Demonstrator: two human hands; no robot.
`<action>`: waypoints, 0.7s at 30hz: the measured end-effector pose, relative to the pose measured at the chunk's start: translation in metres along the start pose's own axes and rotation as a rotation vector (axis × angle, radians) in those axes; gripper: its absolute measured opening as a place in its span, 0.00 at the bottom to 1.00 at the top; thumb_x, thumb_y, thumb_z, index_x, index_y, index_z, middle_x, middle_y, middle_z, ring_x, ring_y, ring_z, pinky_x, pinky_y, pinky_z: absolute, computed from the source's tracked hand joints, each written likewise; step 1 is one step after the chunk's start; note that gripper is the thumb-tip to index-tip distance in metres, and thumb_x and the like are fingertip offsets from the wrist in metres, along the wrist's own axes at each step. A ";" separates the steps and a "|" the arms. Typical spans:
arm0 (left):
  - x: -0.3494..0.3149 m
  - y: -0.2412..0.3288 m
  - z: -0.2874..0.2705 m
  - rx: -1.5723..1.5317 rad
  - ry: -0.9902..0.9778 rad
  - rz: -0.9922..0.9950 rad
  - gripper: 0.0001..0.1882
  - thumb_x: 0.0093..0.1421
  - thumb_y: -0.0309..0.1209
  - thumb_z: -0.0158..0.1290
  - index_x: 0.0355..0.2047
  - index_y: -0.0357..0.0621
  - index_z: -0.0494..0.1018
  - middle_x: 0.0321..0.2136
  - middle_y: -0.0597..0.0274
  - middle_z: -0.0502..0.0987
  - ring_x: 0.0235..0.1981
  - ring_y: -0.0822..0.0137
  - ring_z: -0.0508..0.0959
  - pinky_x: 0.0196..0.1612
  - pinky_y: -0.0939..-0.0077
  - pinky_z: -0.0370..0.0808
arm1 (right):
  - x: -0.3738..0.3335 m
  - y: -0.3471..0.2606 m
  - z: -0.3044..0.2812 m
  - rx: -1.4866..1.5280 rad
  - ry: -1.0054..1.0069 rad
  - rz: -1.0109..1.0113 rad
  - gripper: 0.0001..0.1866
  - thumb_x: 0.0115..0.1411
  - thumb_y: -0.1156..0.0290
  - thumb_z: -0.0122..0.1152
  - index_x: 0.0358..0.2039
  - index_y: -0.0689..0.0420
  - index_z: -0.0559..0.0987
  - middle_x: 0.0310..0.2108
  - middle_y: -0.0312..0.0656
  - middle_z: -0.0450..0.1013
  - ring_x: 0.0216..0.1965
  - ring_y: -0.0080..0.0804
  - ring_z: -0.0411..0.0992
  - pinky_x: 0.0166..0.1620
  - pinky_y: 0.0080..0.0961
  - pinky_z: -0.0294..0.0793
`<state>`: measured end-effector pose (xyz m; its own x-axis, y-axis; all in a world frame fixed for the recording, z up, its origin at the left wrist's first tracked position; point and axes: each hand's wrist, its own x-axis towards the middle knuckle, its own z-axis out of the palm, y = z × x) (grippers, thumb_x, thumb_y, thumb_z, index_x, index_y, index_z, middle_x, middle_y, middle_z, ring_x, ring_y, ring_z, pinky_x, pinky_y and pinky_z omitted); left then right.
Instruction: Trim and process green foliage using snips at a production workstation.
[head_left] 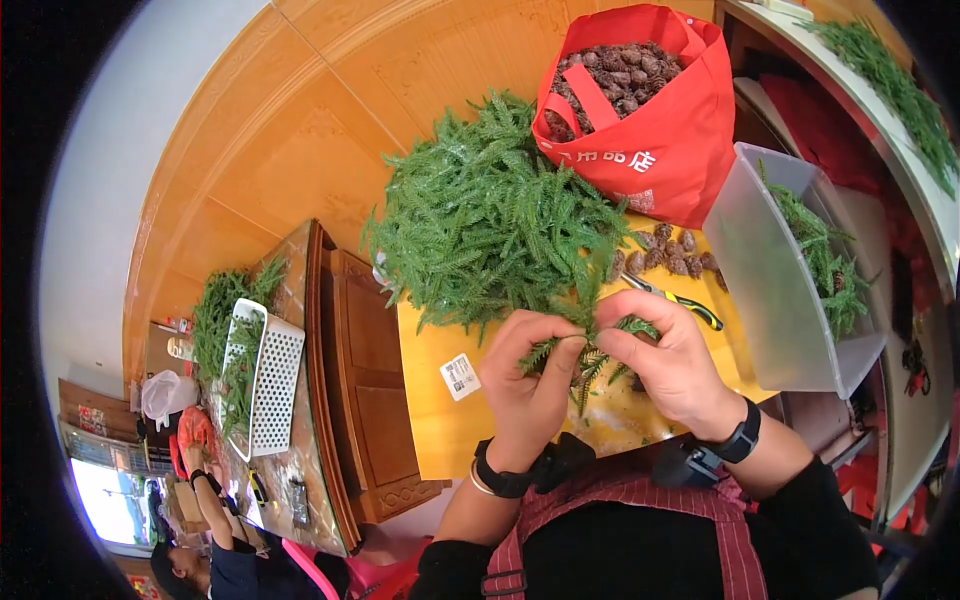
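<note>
Over the near part of a yellow tabletop (430, 430), my left hand (535, 375) and my right hand (672, 365) meet at a green artificial pine sprig (590, 365). Both hands pinch it near its middle, thumbs against fingers, and needles stick out between and below them. What lies inside the pinch is hidden. Just beyond my right hand are pliers (685, 304) with yellow-and-black handles. Several brown pine cones (680, 255) lie loose behind the pliers. A big heap of pine sprigs (490, 215) rises directly past my hands.
A red bag (650, 150) full of pine cones stands at the back right. Right of the table is a translucent bin (775, 270) holding sprigs. A white label (460, 377) lies left of my hand. Farther left, a person (215, 555) works at another table with a white perforated basket (275, 385).
</note>
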<state>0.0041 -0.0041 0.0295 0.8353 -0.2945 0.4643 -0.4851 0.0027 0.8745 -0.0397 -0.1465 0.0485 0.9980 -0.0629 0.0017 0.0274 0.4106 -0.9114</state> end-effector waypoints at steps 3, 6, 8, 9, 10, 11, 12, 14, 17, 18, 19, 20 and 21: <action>-0.001 -0.001 0.007 -0.130 0.039 -0.076 0.04 0.56 0.24 0.50 0.30 0.37 0.69 0.26 0.64 0.66 0.20 0.77 0.68 0.18 0.85 0.67 | 0.002 0.006 -0.001 -0.135 -0.006 -0.183 0.07 0.51 0.81 0.54 0.33 0.60 0.72 0.31 0.32 0.66 0.37 0.17 0.64 0.41 0.16 0.64; 0.001 -0.003 0.006 -0.268 0.074 -0.196 0.04 0.55 0.24 0.50 0.31 0.37 0.69 0.28 0.65 0.67 0.24 0.77 0.68 0.25 0.85 0.66 | 0.006 0.009 -0.001 -0.161 -0.010 -0.210 0.07 0.52 0.80 0.55 0.32 0.59 0.70 0.32 0.32 0.65 0.36 0.17 0.63 0.40 0.15 0.64; 0.000 -0.004 0.003 -0.306 0.082 -0.264 0.04 0.55 0.24 0.51 0.31 0.37 0.70 0.29 0.65 0.69 0.28 0.76 0.68 0.31 0.85 0.65 | 0.004 0.002 0.001 0.005 -0.043 -0.001 0.08 0.52 0.80 0.56 0.33 0.59 0.70 0.33 0.32 0.65 0.36 0.16 0.63 0.40 0.15 0.64; 0.000 -0.004 0.003 -0.327 0.069 -0.272 0.04 0.55 0.24 0.51 0.31 0.36 0.70 0.28 0.66 0.69 0.28 0.76 0.68 0.31 0.86 0.65 | 0.004 0.003 0.001 0.005 -0.043 -0.001 0.08 0.52 0.80 0.56 0.33 0.59 0.70 0.33 0.32 0.65 0.36 0.16 0.63 0.40 0.15 0.64; -0.001 -0.003 0.002 -0.348 0.058 -0.279 0.04 0.55 0.24 0.51 0.31 0.36 0.70 0.28 0.66 0.69 0.29 0.77 0.68 0.32 0.86 0.65 | 0.003 0.004 0.000 0.017 -0.036 0.003 0.08 0.52 0.80 0.56 0.33 0.59 0.70 0.33 0.32 0.64 0.36 0.16 0.63 0.40 0.15 0.65; -0.001 -0.004 0.003 -0.350 0.056 -0.279 0.04 0.55 0.24 0.51 0.31 0.36 0.70 0.28 0.66 0.69 0.29 0.77 0.68 0.32 0.86 0.65 | 0.003 0.006 -0.002 0.027 -0.024 0.006 0.09 0.52 0.81 0.56 0.34 0.59 0.70 0.33 0.32 0.64 0.35 0.17 0.63 0.39 0.16 0.65; 0.000 -0.003 0.004 -0.350 0.050 -0.286 0.04 0.55 0.24 0.51 0.31 0.36 0.70 0.28 0.66 0.69 0.28 0.78 0.68 0.31 0.87 0.65 | 0.003 0.007 -0.002 0.025 -0.022 0.006 0.09 0.52 0.81 0.56 0.34 0.59 0.70 0.33 0.32 0.64 0.35 0.17 0.63 0.39 0.16 0.65; 0.000 0.001 0.006 -0.349 0.046 -0.293 0.04 0.56 0.24 0.50 0.31 0.37 0.70 0.28 0.67 0.69 0.27 0.78 0.68 0.30 0.88 0.65 | 0.004 0.011 -0.002 0.047 -0.048 -0.114 0.08 0.50 0.84 0.54 0.32 0.60 0.71 0.30 0.34 0.64 0.34 0.21 0.65 0.37 0.18 0.66; 0.001 0.007 0.007 -0.466 0.012 -0.408 0.04 0.57 0.24 0.50 0.32 0.37 0.70 0.27 0.68 0.69 0.25 0.81 0.68 0.27 0.90 0.64 | 0.009 0.016 -0.016 -0.679 -0.073 -0.641 0.09 0.47 0.86 0.53 0.30 0.61 0.72 0.28 0.37 0.64 0.33 0.28 0.66 0.36 0.21 0.66; 0.001 0.007 0.008 -0.442 0.025 -0.425 0.04 0.57 0.25 0.50 0.32 0.37 0.70 0.27 0.68 0.70 0.24 0.81 0.67 0.26 0.90 0.64 | 0.008 0.016 -0.016 -0.680 -0.071 -0.642 0.09 0.47 0.86 0.53 0.30 0.61 0.72 0.28 0.37 0.64 0.33 0.28 0.66 0.36 0.21 0.66; 0.002 0.007 0.009 -0.418 0.037 -0.442 0.04 0.57 0.25 0.49 0.33 0.37 0.70 0.26 0.69 0.70 0.22 0.82 0.67 0.25 0.91 0.63 | 0.007 0.016 -0.015 -0.733 -0.058 -0.702 0.08 0.47 0.86 0.52 0.28 0.61 0.72 0.28 0.39 0.65 0.33 0.30 0.66 0.37 0.22 0.66; 0.002 0.006 0.007 -0.416 0.042 -0.440 0.04 0.57 0.25 0.49 0.33 0.37 0.70 0.26 0.69 0.70 0.22 0.82 0.67 0.25 0.91 0.63 | 0.009 0.016 -0.013 -0.780 -0.052 -0.762 0.07 0.46 0.85 0.51 0.27 0.61 0.73 0.28 0.41 0.65 0.33 0.32 0.67 0.37 0.23 0.65; 0.002 0.005 0.006 -0.445 0.046 -0.425 0.04 0.57 0.24 0.50 0.32 0.37 0.70 0.26 0.69 0.70 0.23 0.82 0.67 0.25 0.91 0.63 | 0.010 0.012 -0.012 -0.777 -0.057 -0.764 0.07 0.46 0.85 0.51 0.27 0.61 0.73 0.28 0.41 0.65 0.33 0.32 0.67 0.37 0.23 0.65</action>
<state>0.0016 -0.0100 0.0342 0.9469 -0.3160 0.0593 0.0387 0.2952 0.9547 -0.0303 -0.1531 0.0324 0.7346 -0.0069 0.6784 0.6177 -0.4069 -0.6730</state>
